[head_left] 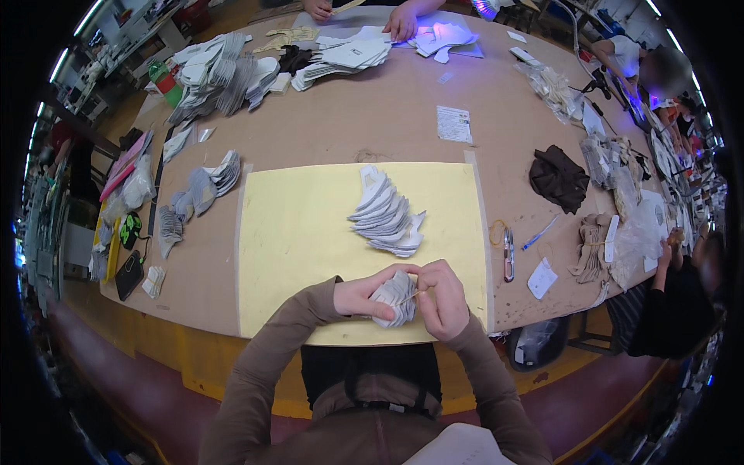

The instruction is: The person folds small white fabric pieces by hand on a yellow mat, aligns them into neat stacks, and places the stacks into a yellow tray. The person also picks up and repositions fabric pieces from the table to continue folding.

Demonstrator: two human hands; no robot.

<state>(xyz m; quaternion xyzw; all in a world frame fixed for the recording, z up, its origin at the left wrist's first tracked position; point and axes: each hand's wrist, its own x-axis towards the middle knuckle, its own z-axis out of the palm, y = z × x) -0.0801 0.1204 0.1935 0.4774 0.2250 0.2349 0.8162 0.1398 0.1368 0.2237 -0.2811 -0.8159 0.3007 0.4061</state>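
Note:
My left hand (360,294) is wrapped round a small stack of pale grey-white cut pieces (397,301), above the near edge of a yellow sheet (298,232). On the stack's right side, my right hand (443,301) is closed in a pinch on a thin tan strand that looks like a rubber band (416,294). How far the band goes round the stack is hidden by the fingers. Just beyond my hands, a fanned pile of similar pale pieces (384,213) lies on the sheet.
Right of the sheet lie a box cutter (508,254), a blue pen (540,232), a white tag (542,278) and dark brown cloth (558,179). Bundled pieces (203,186) lie at the left. Across the table, another person's hands (401,23) are among large stacks of pieces (345,58).

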